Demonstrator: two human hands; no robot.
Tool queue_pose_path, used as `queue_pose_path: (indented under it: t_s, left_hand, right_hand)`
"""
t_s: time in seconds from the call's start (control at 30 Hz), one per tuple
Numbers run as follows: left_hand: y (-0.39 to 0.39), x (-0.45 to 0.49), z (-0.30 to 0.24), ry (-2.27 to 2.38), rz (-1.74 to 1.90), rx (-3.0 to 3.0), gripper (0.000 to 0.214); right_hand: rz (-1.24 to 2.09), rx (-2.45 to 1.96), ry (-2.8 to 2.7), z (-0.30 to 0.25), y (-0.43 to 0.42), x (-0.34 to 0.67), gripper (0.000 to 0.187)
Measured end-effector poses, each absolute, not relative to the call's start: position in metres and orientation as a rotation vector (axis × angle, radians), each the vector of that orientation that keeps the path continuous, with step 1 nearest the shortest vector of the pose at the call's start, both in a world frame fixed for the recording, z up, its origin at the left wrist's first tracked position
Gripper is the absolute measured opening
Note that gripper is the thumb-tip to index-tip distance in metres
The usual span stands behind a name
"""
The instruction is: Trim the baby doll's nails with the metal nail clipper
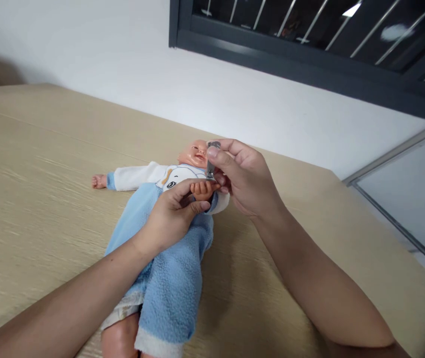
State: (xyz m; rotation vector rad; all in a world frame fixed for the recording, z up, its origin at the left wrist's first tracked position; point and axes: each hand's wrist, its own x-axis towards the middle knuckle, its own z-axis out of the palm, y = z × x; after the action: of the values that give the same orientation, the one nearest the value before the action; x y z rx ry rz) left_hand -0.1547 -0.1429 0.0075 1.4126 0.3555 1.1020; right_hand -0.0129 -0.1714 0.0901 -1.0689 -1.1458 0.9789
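A baby doll (175, 273) in a blue and white fleece outfit lies on its back on the wooden table, one arm stretched out to the left. My left hand (173, 211) is closed around the doll's hand (202, 190), thumb below and fingers behind it. Between the thumb and fingers of my right hand (244, 174) is a silver nail clipper (211, 166), held upright. Its lower end is at the doll's fingers; whether it touches them I cannot tell. My right hand partly covers the doll's head.
The light wooden table (48, 209) reaches back to a white wall (104, 59). A dark-framed window (272, 54) with bars is set in that wall. At the right stands a metal-edged white panel (414, 184).
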Motion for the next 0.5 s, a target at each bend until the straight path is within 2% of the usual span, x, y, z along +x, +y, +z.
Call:
queue_pose_path:
  t_s: [0.2, 0.5]
  left_hand:
    - [-0.1427, -0.1541, 0.0056, 0.351, 1.107, 1.387, 0.028]
    - [-0.1420, -0.1540, 0.0039, 0.348, 1.113, 1.374, 0.026]
  right_hand:
    - [0.955, -1.066, -1.145, 0.0887, -0.1706, -0.0130, 0.040]
    - [0.880, -1.106, -1.189, 0.0857, -0.1700, -0.0098, 0.041]
